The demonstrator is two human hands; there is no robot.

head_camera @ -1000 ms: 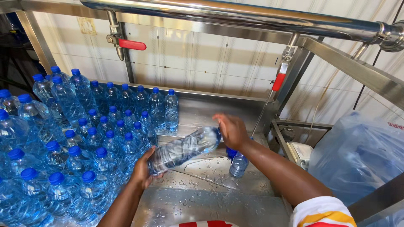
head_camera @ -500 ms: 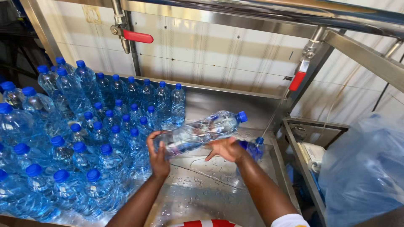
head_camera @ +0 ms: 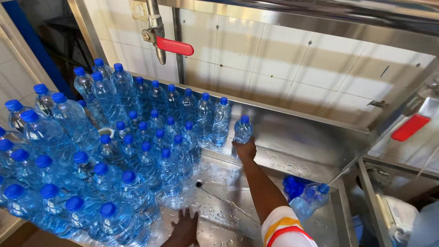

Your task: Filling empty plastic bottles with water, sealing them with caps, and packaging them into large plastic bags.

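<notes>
My right hand (head_camera: 245, 149) is stretched out to the back of the steel basin and grips the base of a clear water bottle with a blue cap (head_camera: 242, 129), which stands upright at the right end of the back row of bottles (head_camera: 201, 114). My left hand (head_camera: 184, 228) rests flat, fingers spread, on the wet basin floor beside the near bottles (head_camera: 119, 215). It holds nothing. A second small bottle (head_camera: 311, 199) lies tilted in the basin's right corner.
Several blue-capped bottles (head_camera: 68, 151) fill the left of the wet steel basin (head_camera: 292, 137). A pipe with a red-handled valve (head_camera: 169, 45) hangs above; another red handle (head_camera: 410, 128) is at right. A small drain hole (head_camera: 198, 184) shows in the floor.
The bottle that both hands held sideways now stands upright at the back row, under my right hand. My left hand has let go and dropped to the basin floor.
</notes>
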